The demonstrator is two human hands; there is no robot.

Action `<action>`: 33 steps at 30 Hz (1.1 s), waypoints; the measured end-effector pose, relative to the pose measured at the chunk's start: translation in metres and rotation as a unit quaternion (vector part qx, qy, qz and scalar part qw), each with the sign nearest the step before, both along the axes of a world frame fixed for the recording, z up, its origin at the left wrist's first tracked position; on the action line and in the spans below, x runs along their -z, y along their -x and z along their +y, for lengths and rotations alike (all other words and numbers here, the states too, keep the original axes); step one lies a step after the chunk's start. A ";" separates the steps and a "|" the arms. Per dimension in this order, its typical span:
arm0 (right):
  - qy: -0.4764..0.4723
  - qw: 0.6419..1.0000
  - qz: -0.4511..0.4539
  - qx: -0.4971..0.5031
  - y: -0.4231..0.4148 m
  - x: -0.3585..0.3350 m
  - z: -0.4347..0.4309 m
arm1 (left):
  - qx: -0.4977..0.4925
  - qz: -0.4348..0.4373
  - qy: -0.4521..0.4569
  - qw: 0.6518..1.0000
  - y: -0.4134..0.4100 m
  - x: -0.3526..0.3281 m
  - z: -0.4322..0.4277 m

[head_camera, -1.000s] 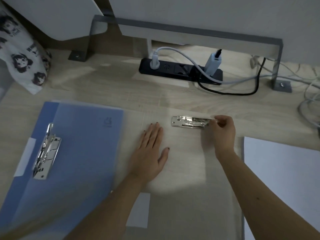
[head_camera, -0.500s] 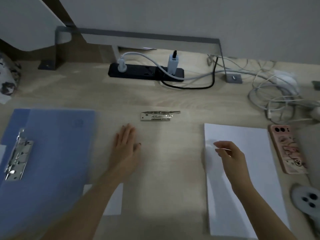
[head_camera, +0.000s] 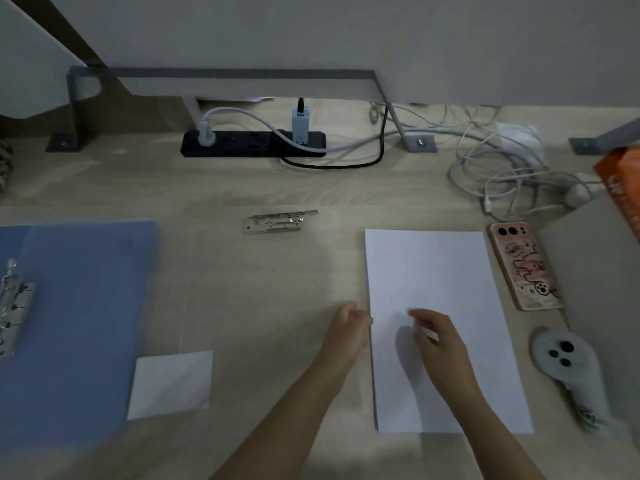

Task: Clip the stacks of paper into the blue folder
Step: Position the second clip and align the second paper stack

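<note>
Paper stack (head_camera: 440,306): white sheets lying flat on the desk (head_camera: 263,289) at my right, long edges running away from me, well apart from the blue folder (head_camera: 79,306)
Handling: light as a whole, I judge, but floppy and slick sheet on sheet; likely to fan out or sag if I lift it by one corner, and the edges would crease easily
Where to hold: both long edges about halfway along, thumbs on top and fingers underneath, so the pile stays square
Left hand (head_camera: 348,327): fingers curled against the stack's left edge; I cannot tell whether I have any sheets pinched
Right hand (head_camera: 436,336): over the near middle of the stack, fingers loosely curled, nothing in them; the shadow beneath suggests it is just off the paper
Folder: open flat at far left, its metal clamp (head_camera: 14,313) at the border of the view
Loose metal clip (head_camera: 277,221): on the desk between folder and stack, farther from me
Phone (head_camera: 523,265): just beside the stack's right edge, so watch it when lifting
</note>
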State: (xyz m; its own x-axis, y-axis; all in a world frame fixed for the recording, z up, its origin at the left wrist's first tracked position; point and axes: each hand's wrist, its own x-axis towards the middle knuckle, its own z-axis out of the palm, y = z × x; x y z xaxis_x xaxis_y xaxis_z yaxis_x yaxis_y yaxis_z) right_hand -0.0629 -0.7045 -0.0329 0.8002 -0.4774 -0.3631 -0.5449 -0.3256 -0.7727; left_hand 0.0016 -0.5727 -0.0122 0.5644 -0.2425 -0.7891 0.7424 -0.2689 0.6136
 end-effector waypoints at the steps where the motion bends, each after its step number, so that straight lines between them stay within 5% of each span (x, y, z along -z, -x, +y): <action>1: 0.009 1.000 -0.002 -0.003 0.001 0.002 -0.001 | -0.009 0.011 0.000 1.000 0.000 0.000 -0.004; 10: 0.027 0.999 0.012 -0.026 -0.001 0.003 -0.002 | -0.020 -0.029 -0.043 0.998 0.005 0.007 -0.020; 14: 0.027 0.999 0.012 -0.032 0.001 -0.001 0.000 | -0.056 -0.035 0.024 0.998 0.014 0.012 -0.015; 19: -0.015 1.000 0.005 -0.022 0.002 -0.008 0.004 | 0.053 -0.138 0.054 0.988 0.026 0.013 -0.019; 24: -0.066 0.997 -0.021 0.027 0.005 -0.009 0.001 | 0.049 -0.178 0.098 0.978 0.040 0.011 -0.027; 33: -0.119 0.990 -0.017 0.068 0.008 -0.005 -0.003 | 0.027 -0.161 0.117 0.980 0.045 0.019 -0.031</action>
State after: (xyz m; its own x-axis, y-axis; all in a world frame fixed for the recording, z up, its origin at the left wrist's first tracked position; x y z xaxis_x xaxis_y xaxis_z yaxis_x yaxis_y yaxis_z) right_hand -0.0706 -0.7071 -0.0279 0.7476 -0.4864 -0.4522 -0.5437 -0.0571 -0.8373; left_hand -0.0432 -0.6038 -0.0314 0.7568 -0.4315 -0.4910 0.4883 -0.1260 0.8635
